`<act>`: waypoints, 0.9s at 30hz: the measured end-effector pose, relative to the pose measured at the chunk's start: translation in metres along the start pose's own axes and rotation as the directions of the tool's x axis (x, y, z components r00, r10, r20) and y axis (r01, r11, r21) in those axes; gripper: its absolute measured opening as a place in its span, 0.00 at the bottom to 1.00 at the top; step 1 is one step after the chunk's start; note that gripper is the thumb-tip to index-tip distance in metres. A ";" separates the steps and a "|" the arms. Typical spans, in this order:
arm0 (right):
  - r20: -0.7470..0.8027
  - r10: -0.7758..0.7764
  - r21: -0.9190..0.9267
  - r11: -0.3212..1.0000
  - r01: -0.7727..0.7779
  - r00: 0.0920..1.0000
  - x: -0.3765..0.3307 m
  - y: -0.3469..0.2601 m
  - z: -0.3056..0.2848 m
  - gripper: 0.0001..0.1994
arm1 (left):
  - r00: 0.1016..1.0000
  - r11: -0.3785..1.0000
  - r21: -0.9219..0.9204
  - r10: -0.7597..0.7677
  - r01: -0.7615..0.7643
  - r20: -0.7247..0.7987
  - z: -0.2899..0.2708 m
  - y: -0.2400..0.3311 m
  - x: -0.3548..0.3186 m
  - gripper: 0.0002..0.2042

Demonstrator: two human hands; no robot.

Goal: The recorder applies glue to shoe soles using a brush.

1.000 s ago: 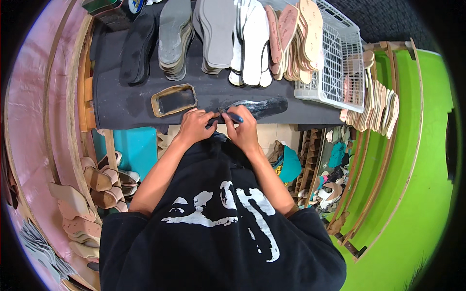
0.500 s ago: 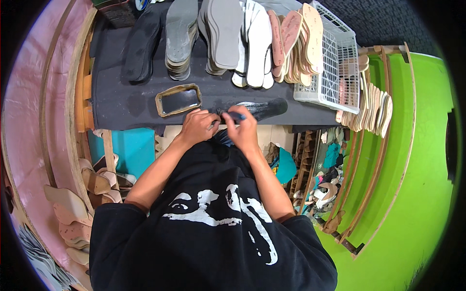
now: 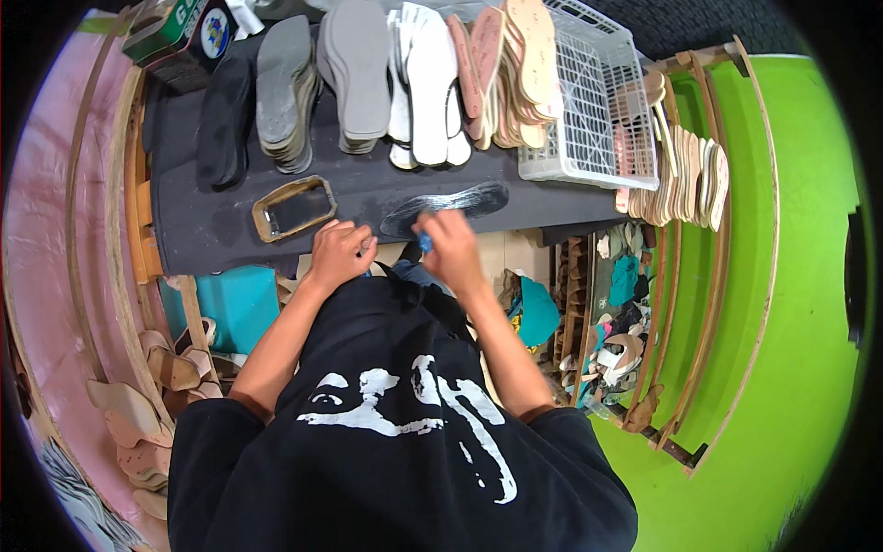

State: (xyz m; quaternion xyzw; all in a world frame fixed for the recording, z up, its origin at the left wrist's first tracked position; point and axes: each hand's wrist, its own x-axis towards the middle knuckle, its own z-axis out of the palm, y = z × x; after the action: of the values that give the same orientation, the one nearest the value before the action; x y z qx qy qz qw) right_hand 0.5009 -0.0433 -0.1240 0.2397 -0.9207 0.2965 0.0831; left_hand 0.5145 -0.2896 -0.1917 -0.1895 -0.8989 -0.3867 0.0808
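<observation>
Gripping a blue tool (image 3: pixel 425 242), right hand (image 3: pixel 449 250) has moved away from left hand (image 3: pixel 340 252), baring more black insole (image 3: pixel 469 200) just beyond the grip; coating looks partly spread. Left grip: can't tell.

I see a white plastic crate (image 3: pixel 581 171) standing at the right end of the desk (image 3: pixel 189 235), and just beside it a row of pale insoles (image 3: pixel 696 179). Further to the right there is a bright green wall (image 3: pixel 814 175). On the left side is a shiny pink sheet (image 3: pixel 57 212).
</observation>
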 end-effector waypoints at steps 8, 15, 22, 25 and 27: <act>-0.351 0.538 0.331 0.837 -0.436 0.766 -0.007 0.096 -0.052 0.08 | 0.995 0.993 0.064 -0.094 0.095 -0.021 0.008 0.012 0.000 0.14; -0.191 0.059 0.019 0.998 -0.056 0.980 -0.013 0.058 -0.030 0.19 | 0.961 0.938 0.207 -0.275 0.277 -0.036 0.016 0.030 0.011 0.14; -0.168 0.109 0.408 0.913 -0.031 0.980 -0.005 0.033 -0.001 0.10 | 0.924 0.901 0.205 -0.375 0.382 -0.074 0.022 0.034 0.008 0.11; -0.192 0.403 0.432 0.853 -0.292 0.895 -0.005 0.081 -0.042 0.07 | 0.911 0.899 0.148 -0.404 0.413 -0.090 0.025 0.034 0.010 0.15; -0.258 0.474 0.364 0.855 -0.370 0.842 -0.008 0.104 -0.068 0.05 | 0.913 0.906 0.142 -0.379 0.399 -0.148 0.030 0.032 0.006 0.15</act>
State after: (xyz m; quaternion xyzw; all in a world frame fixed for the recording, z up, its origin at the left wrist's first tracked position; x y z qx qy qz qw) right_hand 0.4575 0.0733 -0.1239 -0.0163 -0.8667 0.4801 0.1344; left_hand 0.5223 -0.2460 -0.1889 0.0244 -0.9419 -0.3277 0.0700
